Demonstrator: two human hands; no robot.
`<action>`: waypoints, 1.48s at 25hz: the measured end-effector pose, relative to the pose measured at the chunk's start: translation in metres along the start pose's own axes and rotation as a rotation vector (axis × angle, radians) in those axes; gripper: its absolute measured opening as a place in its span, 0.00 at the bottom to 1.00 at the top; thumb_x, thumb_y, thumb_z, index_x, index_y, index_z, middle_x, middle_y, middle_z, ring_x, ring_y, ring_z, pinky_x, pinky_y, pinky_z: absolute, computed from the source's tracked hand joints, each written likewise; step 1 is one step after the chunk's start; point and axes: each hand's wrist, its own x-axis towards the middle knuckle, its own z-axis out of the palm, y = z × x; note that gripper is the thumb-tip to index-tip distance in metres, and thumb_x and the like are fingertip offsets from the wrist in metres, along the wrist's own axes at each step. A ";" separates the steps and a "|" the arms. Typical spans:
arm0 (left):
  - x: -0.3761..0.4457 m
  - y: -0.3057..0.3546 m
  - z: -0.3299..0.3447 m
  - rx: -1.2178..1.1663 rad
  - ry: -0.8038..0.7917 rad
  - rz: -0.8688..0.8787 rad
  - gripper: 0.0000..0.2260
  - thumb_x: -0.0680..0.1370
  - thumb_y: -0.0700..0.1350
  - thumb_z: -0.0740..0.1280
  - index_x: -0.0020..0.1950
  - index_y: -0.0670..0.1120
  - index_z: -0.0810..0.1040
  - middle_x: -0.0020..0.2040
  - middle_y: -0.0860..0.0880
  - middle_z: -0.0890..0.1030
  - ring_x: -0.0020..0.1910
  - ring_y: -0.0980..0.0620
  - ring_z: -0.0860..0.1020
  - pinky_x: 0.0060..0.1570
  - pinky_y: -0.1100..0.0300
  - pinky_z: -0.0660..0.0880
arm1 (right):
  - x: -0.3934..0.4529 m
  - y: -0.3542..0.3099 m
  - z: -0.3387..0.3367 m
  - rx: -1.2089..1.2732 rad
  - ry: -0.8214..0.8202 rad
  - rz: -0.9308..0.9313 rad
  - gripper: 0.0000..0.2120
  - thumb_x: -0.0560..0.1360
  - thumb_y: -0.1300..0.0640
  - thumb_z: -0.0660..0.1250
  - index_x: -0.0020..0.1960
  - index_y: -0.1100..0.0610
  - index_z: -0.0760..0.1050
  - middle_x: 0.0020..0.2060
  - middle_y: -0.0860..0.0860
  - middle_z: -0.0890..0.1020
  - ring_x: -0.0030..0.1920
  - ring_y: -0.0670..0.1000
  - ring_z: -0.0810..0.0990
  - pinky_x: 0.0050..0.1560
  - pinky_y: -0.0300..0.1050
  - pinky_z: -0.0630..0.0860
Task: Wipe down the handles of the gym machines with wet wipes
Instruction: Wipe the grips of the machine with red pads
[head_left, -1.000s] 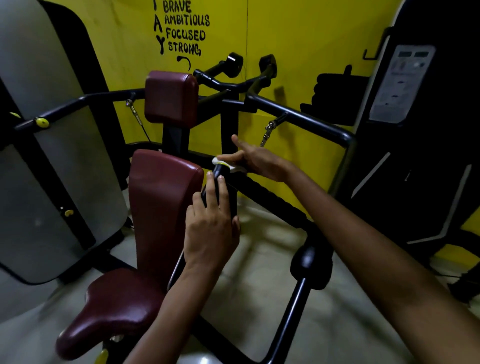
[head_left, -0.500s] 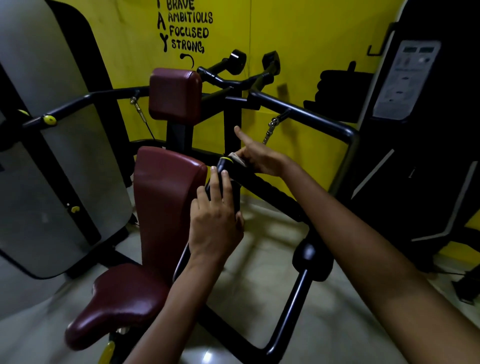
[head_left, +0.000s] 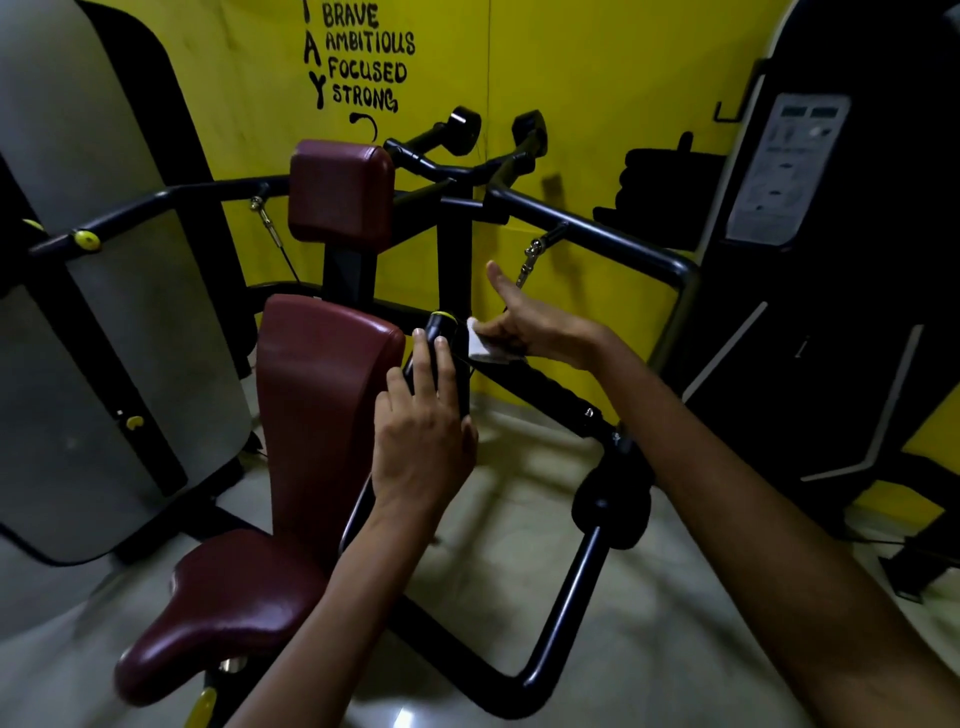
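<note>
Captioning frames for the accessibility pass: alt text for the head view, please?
A person's left hand rests with straight fingers on a black machine handle while the right hand holds a white wipe just beside it. The machine has a dark red seat and back pad, in front of a yellow wall with painted words.

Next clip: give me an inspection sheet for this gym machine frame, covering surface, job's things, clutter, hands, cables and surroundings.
Surface: pale tiled floor, glossy.
Job's things: black handle with yellow end ring; white wipe beside it.
Clutter: nothing seen.
Hands: left hand rests on the handle, fingers straight; right hand holds the wipe, thumb raised.
Cables: thin cable with metal clip hanging from the right arm bar.
Surroundings: maroon seat, maroon backrest, yellow wall with lettering.
</note>
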 end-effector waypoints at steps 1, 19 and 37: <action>0.000 0.000 0.000 0.014 0.002 0.001 0.38 0.68 0.53 0.70 0.72 0.36 0.61 0.70 0.35 0.66 0.49 0.39 0.76 0.40 0.52 0.74 | -0.003 0.001 0.002 0.035 0.011 -0.028 0.49 0.73 0.29 0.35 0.66 0.68 0.68 0.63 0.67 0.72 0.65 0.64 0.69 0.68 0.56 0.64; -0.001 0.000 -0.002 0.041 -0.012 0.005 0.38 0.71 0.54 0.68 0.73 0.37 0.59 0.72 0.35 0.64 0.52 0.39 0.75 0.42 0.53 0.74 | -0.064 0.003 0.016 -0.090 0.188 0.186 0.37 0.76 0.34 0.37 0.75 0.55 0.56 0.45 0.62 0.80 0.46 0.60 0.78 0.64 0.56 0.66; -0.002 -0.002 0.000 0.059 -0.004 0.029 0.37 0.71 0.56 0.68 0.73 0.37 0.61 0.71 0.35 0.65 0.49 0.40 0.76 0.39 0.55 0.72 | -0.093 0.019 0.006 -0.181 0.134 0.295 0.33 0.78 0.36 0.37 0.76 0.54 0.53 0.73 0.63 0.58 0.72 0.63 0.57 0.70 0.57 0.58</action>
